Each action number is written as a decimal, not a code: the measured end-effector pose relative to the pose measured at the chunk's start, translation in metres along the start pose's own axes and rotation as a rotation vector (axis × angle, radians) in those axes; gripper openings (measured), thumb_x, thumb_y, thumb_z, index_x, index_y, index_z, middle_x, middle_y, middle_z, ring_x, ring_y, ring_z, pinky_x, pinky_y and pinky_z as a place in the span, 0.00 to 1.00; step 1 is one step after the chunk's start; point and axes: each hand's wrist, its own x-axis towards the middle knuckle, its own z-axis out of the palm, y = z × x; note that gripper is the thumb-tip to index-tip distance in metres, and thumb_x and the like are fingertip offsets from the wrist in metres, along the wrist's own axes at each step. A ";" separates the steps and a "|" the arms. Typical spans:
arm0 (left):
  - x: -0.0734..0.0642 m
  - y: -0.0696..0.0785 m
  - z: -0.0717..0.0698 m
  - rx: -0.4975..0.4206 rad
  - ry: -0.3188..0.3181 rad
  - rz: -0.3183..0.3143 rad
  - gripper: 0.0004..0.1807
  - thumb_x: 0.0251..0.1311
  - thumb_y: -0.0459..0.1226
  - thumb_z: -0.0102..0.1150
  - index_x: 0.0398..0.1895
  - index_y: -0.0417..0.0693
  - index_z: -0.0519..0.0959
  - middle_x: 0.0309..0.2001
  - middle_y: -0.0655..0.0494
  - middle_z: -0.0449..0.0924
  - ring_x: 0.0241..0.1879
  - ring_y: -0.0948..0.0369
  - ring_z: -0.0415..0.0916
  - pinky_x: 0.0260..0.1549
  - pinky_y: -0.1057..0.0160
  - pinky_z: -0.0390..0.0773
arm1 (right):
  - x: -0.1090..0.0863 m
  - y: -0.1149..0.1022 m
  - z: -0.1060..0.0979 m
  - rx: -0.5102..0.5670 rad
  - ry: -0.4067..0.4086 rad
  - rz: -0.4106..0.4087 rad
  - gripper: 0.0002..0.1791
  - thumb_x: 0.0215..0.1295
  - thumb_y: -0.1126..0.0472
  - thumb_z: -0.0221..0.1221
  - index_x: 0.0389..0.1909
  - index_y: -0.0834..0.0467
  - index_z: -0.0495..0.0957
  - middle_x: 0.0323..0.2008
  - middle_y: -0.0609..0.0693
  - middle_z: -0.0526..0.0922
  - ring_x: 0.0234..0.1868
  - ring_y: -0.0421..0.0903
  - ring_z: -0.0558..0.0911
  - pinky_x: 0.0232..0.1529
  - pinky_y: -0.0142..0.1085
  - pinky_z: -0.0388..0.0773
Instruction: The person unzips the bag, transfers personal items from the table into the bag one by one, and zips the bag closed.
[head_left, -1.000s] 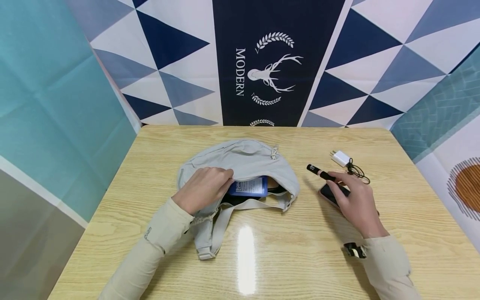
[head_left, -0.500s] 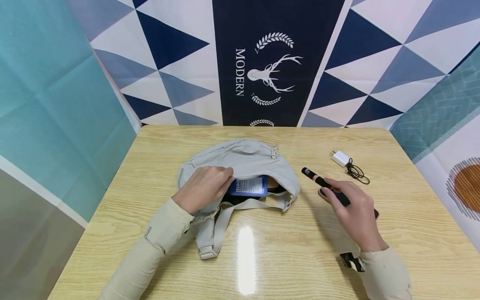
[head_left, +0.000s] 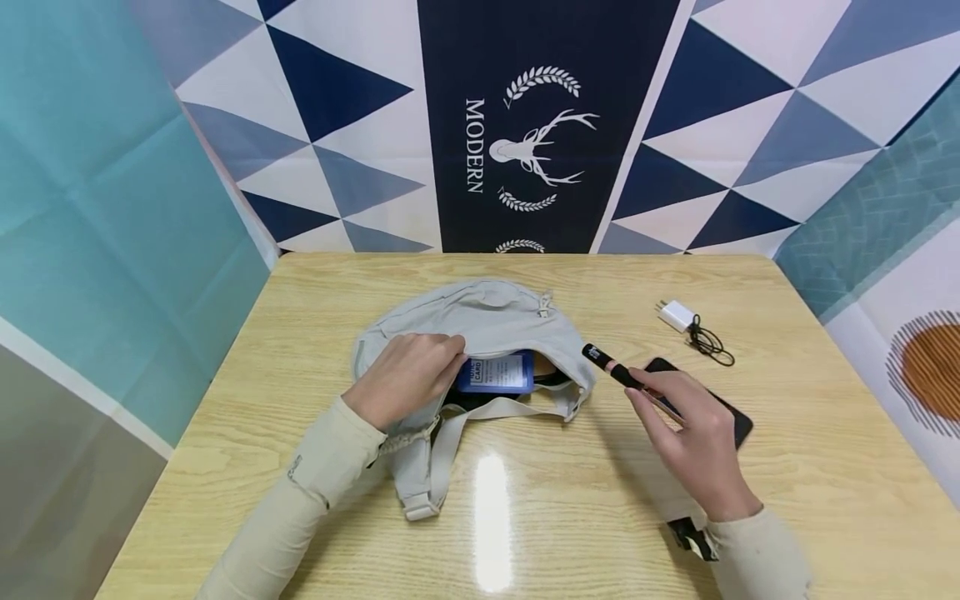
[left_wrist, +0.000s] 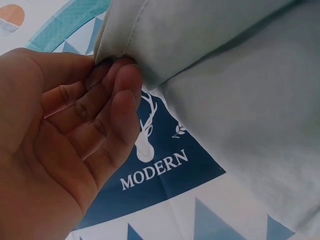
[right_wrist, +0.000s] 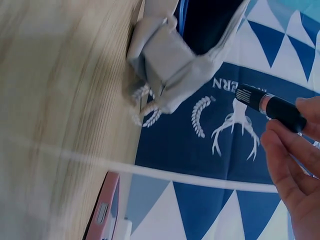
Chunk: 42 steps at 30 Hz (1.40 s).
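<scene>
A light grey sling bag [head_left: 480, 312] lies on the table with its zip opening facing the front. My left hand [head_left: 408, 375] pinches the upper edge of that opening; the left wrist view shows its fingertips on the cloth [left_wrist: 135, 40]. Inside the opening sits a blue-framed card holder [head_left: 498, 372]. Between thumb and fingers, my right hand [head_left: 697, 433] holds a black lipstick [head_left: 607, 362] with a rose-gold band. Its far end points at the bag's right end, close beside it in the head view. In the right wrist view the lipstick [right_wrist: 280, 111] is plainly pinched at one end.
Partly behind the right hand, a dark phone [head_left: 733, 415] lies on the wooden table [head_left: 570, 517]. Farther back on the right are a white charger plug [head_left: 677, 315] and a coiled black cable [head_left: 708, 342]. A grey strap and buckle [head_left: 422, 504] hang toward the front.
My right hand has moved left with the lipstick, from over the phone toward the bag, uncovering more of the phone. The left hand keeps its hold on the bag's edge.
</scene>
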 end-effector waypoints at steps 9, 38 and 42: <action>-0.001 0.000 0.000 -0.005 -0.005 -0.005 0.13 0.70 0.34 0.55 0.25 0.50 0.71 0.16 0.63 0.63 0.15 0.66 0.61 0.16 0.67 0.64 | 0.002 -0.024 0.018 0.104 -0.039 -0.107 0.15 0.72 0.55 0.60 0.47 0.63 0.84 0.39 0.53 0.86 0.38 0.45 0.82 0.48 0.23 0.72; -0.003 -0.002 -0.002 0.021 -0.007 -0.003 0.12 0.70 0.34 0.56 0.25 0.49 0.72 0.15 0.63 0.62 0.14 0.67 0.60 0.15 0.67 0.63 | 0.018 -0.043 0.093 -0.229 -0.333 -0.413 0.20 0.81 0.59 0.42 0.52 0.65 0.82 0.43 0.55 0.87 0.41 0.49 0.84 0.41 0.40 0.82; -0.003 -0.003 -0.003 0.021 -0.005 0.002 0.12 0.71 0.35 0.55 0.26 0.49 0.72 0.15 0.63 0.62 0.14 0.67 0.60 0.15 0.67 0.64 | 0.018 -0.043 0.102 -0.261 -0.354 -0.409 0.15 0.76 0.65 0.49 0.52 0.65 0.82 0.43 0.56 0.86 0.40 0.49 0.83 0.41 0.39 0.81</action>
